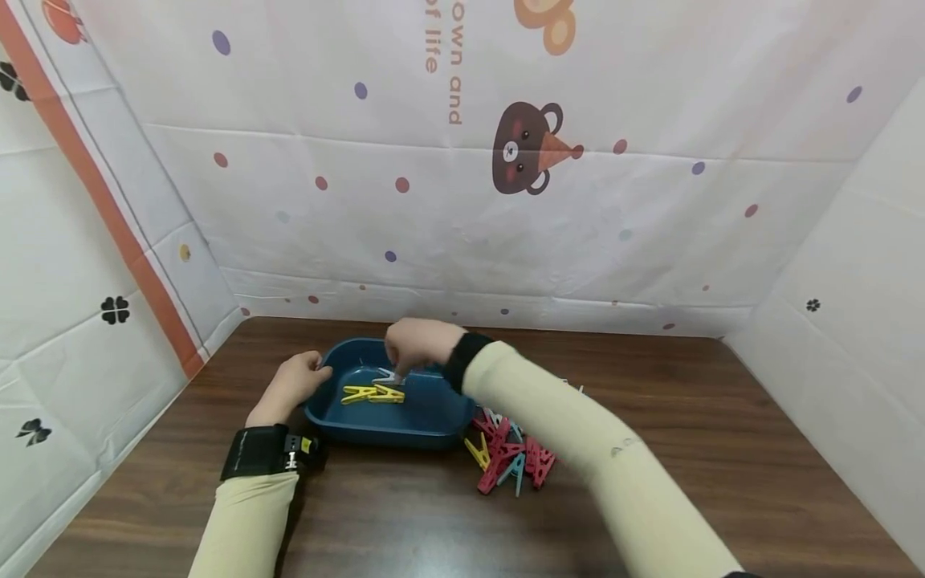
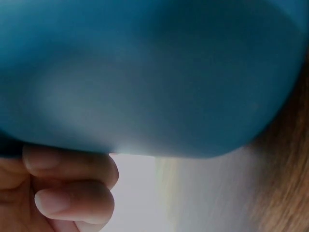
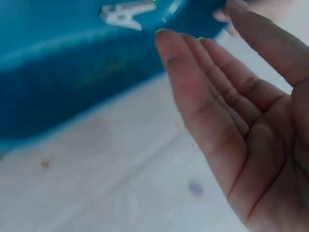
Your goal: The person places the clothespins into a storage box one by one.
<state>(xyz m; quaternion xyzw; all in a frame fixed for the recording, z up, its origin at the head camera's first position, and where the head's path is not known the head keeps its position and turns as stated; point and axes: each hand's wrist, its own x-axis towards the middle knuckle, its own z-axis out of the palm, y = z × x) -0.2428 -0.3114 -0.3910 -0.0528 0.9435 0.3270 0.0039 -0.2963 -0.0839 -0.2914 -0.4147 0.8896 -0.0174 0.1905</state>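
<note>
A blue plastic basin (image 1: 433, 416) stands on the table, with yellow clothespins (image 1: 388, 394) and a pale clothespin (image 1: 385, 377) on its floor. My left hand (image 1: 291, 387) grips the basin's left rim; in the left wrist view its curled fingers (image 2: 77, 169) lie against the rim. Over the back of the basin hovers my right hand (image 1: 421, 343). The right wrist view shows that hand with fingers extended and thumb apart, nothing between them, while the pale clothespin (image 3: 126, 13) lies in the basin beyond its fingertips.
Right of the basin lies a loose pile of red, yellow, blue and white clothespins (image 1: 499, 453), partly hidden under my right forearm. The brown wooden table (image 1: 405, 514) meets a white printed sheet (image 1: 433, 225) at the back and sides.
</note>
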